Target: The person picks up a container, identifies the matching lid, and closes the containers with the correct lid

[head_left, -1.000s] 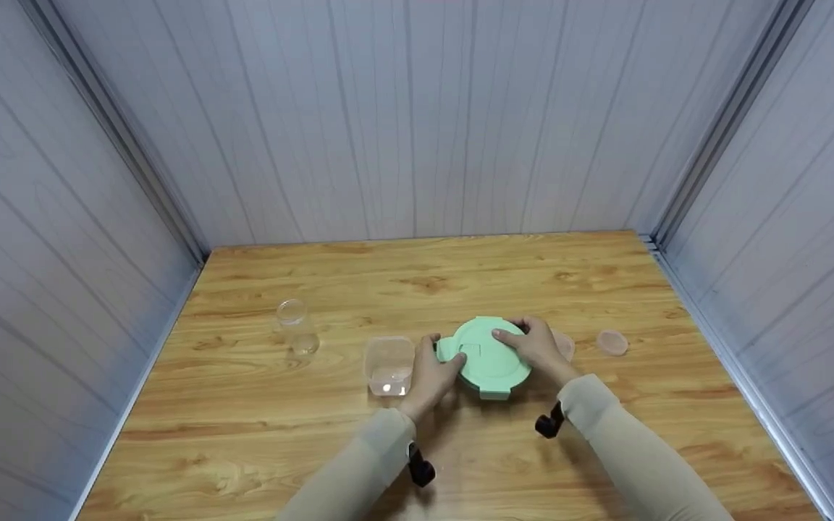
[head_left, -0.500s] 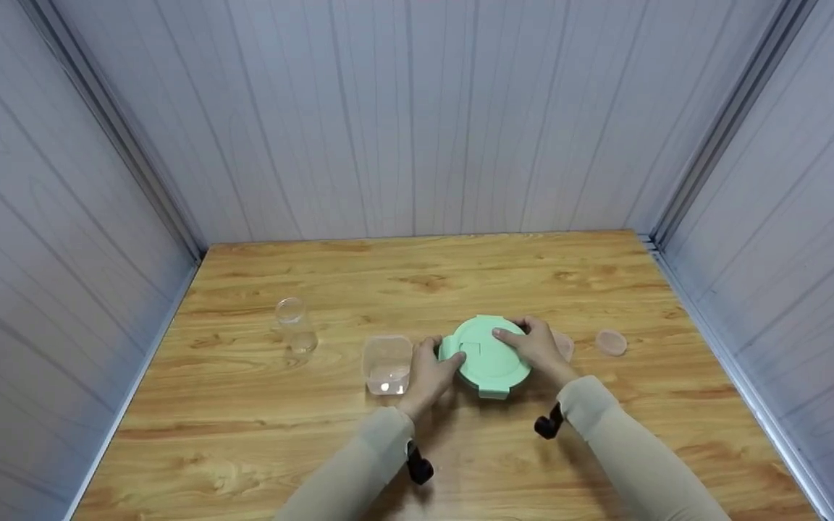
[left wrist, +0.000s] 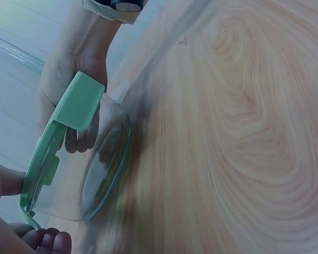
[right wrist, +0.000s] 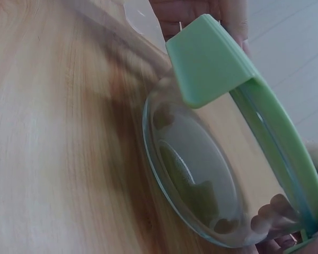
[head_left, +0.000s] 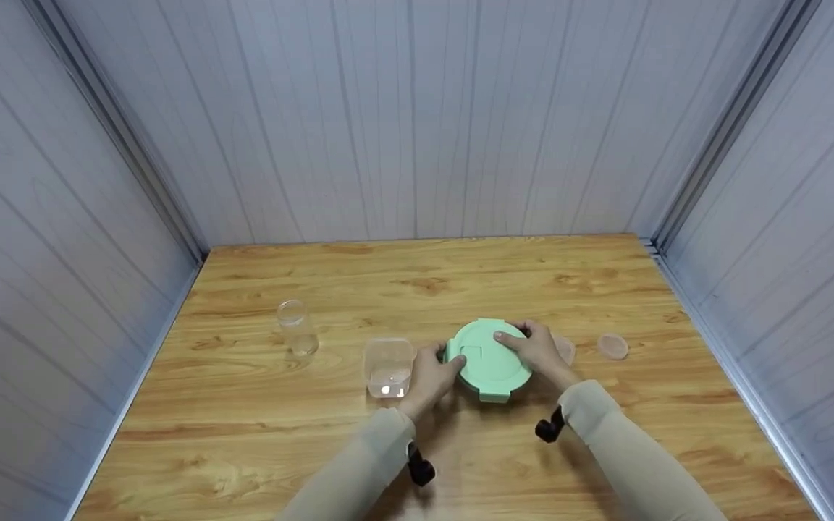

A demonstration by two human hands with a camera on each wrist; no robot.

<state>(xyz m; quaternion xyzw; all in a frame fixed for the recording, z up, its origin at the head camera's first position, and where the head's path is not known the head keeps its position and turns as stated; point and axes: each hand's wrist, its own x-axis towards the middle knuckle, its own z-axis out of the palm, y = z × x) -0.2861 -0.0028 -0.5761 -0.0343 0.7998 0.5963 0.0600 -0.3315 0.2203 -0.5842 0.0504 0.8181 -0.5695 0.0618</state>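
Note:
A round glass food container (right wrist: 196,174) wears a mint-green lid (head_left: 493,358) with side clips. At its left side my left hand (head_left: 431,373) has the thumb on top of the lid and fingertips curled at the left clip (left wrist: 29,218), which angles downward. My right hand (head_left: 536,351) grips the far right side, thumb on the lid and fingers (right wrist: 275,211) around the glass wall. The near clip (left wrist: 82,100) hangs down outside the wall. In the right wrist view, the container stands tilted because of the camera angle, close over the wooden table (head_left: 243,434).
Left of my left hand stands a clear square plastic tub (head_left: 388,369). Farther left is a clear cylindrical jar (head_left: 297,329). Two translucent lids lie on the right, one round lid (head_left: 612,346) and one lid (head_left: 564,349) partly behind my right hand. Panel walls (head_left: 417,130) enclose the table.
The left clip stuck out sideways from the lid a second ago; my left fingers have folded it down against the container's side. My right hand has kept its hold.

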